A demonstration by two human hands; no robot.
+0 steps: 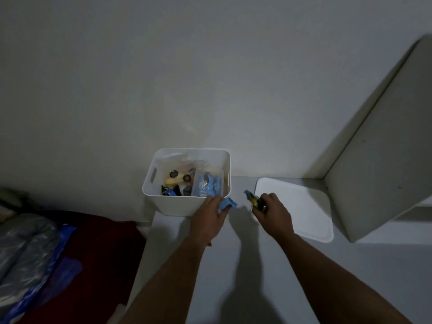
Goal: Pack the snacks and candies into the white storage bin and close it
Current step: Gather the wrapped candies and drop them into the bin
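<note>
At the back of the pale tabletop (304,277), against the wall, the white storage bin (174,205) is stood open, so that packets can be dropped in from above without anything being lifted aside. It is already partly filled: a clear pouch of blue-wrapped candies (207,187) is lodged against its right wall, and dark and yellow snacks (174,181) are piled to the left of it. The lid (301,206) is laid flat on the table just to the right of the bin, within easy reach for the closing step, which is not yet done.

A light blue wrapper (228,204) is pinched in the left hand (209,218), which is held at the bin's near right corner, apparently so the piece can be tipped over the rim. A small dark and yellow packet with a blue end (253,200) is gripped in the right hand (273,216), which is raised over the lid's left edge, near the bin. Both hands are thus closed on sweets, probably so that two can be loaded together. A red cloth (98,242) and a plastic-wrapped bundle (23,249) are seen to the left, off the table.
</note>
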